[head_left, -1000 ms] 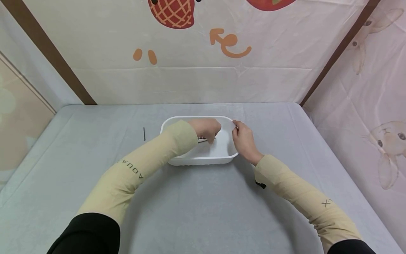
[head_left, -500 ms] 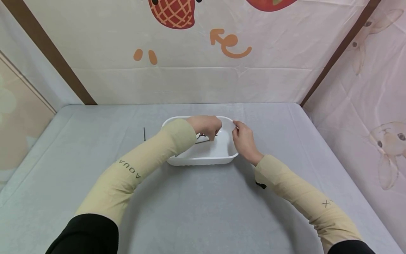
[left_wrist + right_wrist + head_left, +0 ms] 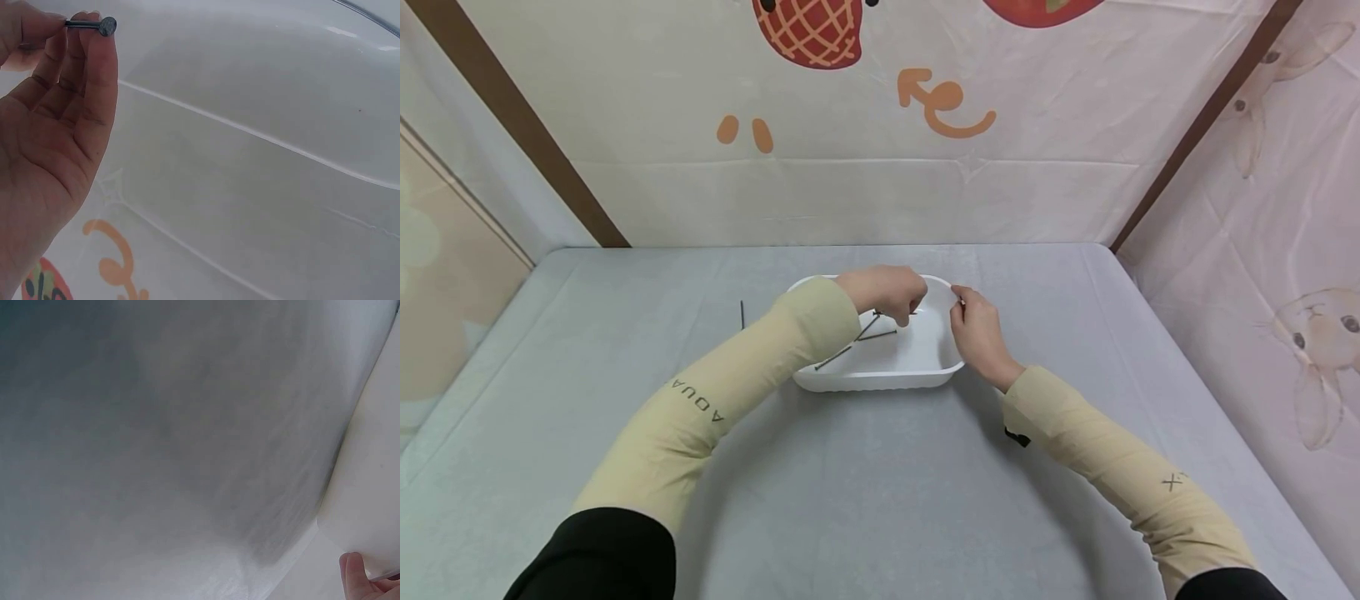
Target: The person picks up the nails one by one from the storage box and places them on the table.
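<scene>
A white plastic tray stands on the table, with several dark nails lying loose inside, partly covered by my left arm. Over the tray is my left hand. In the left wrist view its thumb and fingertips pinch a nail, whose round flat head points away from the thumb. My right hand grips the tray's right rim. The right wrist view catches only some fingertips against the pale tray wall. One more nail lies on the cloth left of the tray, its near end behind my sleeve.
Grey cloth covers the table. A white printed curtain hangs along the back edge, and another patterned sheet closes off the right side.
My left hand has risen slightly and shifted a little away from me, uncovering more of the nails in the tray. The right hand keeps its place on the rim.
</scene>
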Demonstrator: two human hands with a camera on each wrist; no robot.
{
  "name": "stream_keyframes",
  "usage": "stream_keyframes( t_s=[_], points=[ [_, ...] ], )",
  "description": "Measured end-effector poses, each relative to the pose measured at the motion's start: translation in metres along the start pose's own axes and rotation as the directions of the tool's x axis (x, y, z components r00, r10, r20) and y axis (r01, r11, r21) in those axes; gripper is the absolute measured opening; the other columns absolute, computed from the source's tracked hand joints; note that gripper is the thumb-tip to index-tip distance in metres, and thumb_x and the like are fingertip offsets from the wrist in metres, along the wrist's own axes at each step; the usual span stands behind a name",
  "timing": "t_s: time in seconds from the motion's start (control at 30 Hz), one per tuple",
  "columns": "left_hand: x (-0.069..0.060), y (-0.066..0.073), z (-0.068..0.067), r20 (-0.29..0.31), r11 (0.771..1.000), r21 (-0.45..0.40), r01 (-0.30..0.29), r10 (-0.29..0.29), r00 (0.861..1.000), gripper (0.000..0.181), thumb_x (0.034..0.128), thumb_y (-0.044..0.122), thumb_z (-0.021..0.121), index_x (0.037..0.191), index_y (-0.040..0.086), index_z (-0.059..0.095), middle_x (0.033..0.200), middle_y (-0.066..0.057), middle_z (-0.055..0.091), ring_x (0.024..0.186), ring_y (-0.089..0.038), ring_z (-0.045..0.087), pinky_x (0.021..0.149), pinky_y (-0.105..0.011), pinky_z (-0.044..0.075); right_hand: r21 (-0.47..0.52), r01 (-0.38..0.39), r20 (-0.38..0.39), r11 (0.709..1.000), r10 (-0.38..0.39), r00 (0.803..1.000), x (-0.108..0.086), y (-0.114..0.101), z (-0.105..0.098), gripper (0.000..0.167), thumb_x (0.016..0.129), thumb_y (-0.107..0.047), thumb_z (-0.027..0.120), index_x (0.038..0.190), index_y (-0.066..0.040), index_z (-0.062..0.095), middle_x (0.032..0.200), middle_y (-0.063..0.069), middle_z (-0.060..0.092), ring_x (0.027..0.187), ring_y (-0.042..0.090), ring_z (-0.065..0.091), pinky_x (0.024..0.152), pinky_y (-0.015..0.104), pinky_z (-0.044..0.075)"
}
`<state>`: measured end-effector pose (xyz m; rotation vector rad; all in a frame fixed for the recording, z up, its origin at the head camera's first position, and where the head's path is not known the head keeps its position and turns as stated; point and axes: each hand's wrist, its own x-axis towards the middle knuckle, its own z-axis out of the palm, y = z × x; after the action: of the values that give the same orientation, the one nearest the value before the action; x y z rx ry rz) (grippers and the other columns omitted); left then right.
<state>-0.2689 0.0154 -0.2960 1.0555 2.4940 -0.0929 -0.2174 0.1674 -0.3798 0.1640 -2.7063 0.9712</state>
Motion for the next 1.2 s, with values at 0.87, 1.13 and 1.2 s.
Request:
stream_keyframes(
  t_s=[0.87,1.13,1.2],
  points=[
    [-0.015,-0.008,0.004,-0.216,0.999,0.003,-0.039,0.039,0.976,0.016,0.0767,0.006,0.060,0.092,0.008,0.061,0.086,-0.002,0.060,0.073,-0.017,0.051,0.061,-0.030,0.041,0.006,-0.017,0.003,1.000,0.016,1.000,-0.001,-0.001,0.000,0.035,0.092,-0.005,0.038,0.123,0.005,0.051,0.112,0.021,0.058,0.086,0.024,0.054,0.072,0.035,0.048],
    [-0.020,-0.005,0.003,-0.273,0.999,0.006,-0.035,0.035,0.961,0.014,0.0770,0.005,0.059,0.090,0.009,0.059,0.086,-0.001,0.059,0.076,-0.017,0.051,0.061,-0.029,0.042,0.007,-0.025,0.009,1.000,0.025,1.000,0.000,-0.001,0.000,0.035,0.092,-0.005,0.038,0.123,0.005,0.051,0.112,0.021,0.058,0.086,0.024,0.054,0.073,0.035,0.048],
    [-0.020,-0.005,0.003,-0.278,0.999,0.010,-0.032,0.033,0.960,0.013,0.0773,0.005,0.059,0.090,0.009,0.058,0.085,-0.001,0.059,0.076,-0.017,0.051,0.061,-0.029,0.041,0.008,-0.025,0.010,1.000,0.025,1.000,0.000,-0.001,0.000,0.035,0.092,-0.005,0.038,0.123,0.005,0.051,0.112,0.021,0.058,0.087,0.024,0.054,0.073,0.035,0.048]
  ],
)
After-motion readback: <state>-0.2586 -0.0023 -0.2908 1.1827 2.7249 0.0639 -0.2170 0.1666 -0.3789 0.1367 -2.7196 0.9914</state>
